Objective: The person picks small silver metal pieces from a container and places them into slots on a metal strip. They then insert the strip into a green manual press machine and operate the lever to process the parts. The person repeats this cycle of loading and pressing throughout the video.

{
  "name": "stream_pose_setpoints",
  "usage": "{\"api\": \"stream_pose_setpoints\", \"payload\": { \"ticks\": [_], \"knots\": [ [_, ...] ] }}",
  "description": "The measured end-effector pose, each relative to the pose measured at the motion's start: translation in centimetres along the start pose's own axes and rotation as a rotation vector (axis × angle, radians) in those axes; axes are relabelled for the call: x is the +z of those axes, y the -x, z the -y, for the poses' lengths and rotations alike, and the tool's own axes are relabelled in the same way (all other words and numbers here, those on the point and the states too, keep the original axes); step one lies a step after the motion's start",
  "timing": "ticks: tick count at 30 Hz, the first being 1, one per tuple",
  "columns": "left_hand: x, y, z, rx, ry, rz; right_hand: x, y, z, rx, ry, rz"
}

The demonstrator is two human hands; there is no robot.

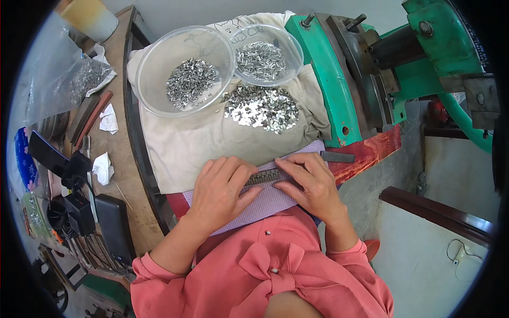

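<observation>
A short ribbed row of small metal pieces lies crosswise on a purple checked cloth in front of me. My left hand curls over its left end, fingers bent and thumb along the near side. At the other end, my right hand brackets it between thumb and forefinger. The fingers hide both ends of the row. Beyond my hands, a heap of shiny flat metal bits is spread on a beige cloth.
Two clear round tubs, a larger one and a smaller one, hold small metal parts. A green machine stands at right, with a dark-handled tool nearby. A cluttered wooden bench runs along the left.
</observation>
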State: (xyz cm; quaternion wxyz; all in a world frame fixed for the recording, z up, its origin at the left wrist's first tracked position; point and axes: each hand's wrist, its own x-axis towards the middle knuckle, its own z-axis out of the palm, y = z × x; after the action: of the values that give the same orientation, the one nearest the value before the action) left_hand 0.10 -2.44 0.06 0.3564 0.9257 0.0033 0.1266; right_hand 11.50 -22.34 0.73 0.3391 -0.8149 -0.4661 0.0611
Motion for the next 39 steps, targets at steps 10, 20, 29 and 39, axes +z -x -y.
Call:
{"api": "stream_pose_setpoints", "payload": {
  "ticks": [10,20,29,39],
  "knots": [
    [-4.2,0.5,1.7,-0.105,-0.024,0.208,0.0,-0.6,-0.6,-0.001,-0.014,0.08],
    [-3.4,1.0,2.2,-0.008,0.009,0.031,-0.3,-1.0,-0.8,-0.088,-0.017,0.022],
    [-3.4,0.6,2.8,-0.109,0.041,0.074,0.3,-1.6,-1.1,-0.071,0.03,0.005],
    [-3.9,0.7,3.3,-0.124,0.095,0.13,0.4,-0.6,-1.8,-0.063,0.012,-0.053]
  ]
}}
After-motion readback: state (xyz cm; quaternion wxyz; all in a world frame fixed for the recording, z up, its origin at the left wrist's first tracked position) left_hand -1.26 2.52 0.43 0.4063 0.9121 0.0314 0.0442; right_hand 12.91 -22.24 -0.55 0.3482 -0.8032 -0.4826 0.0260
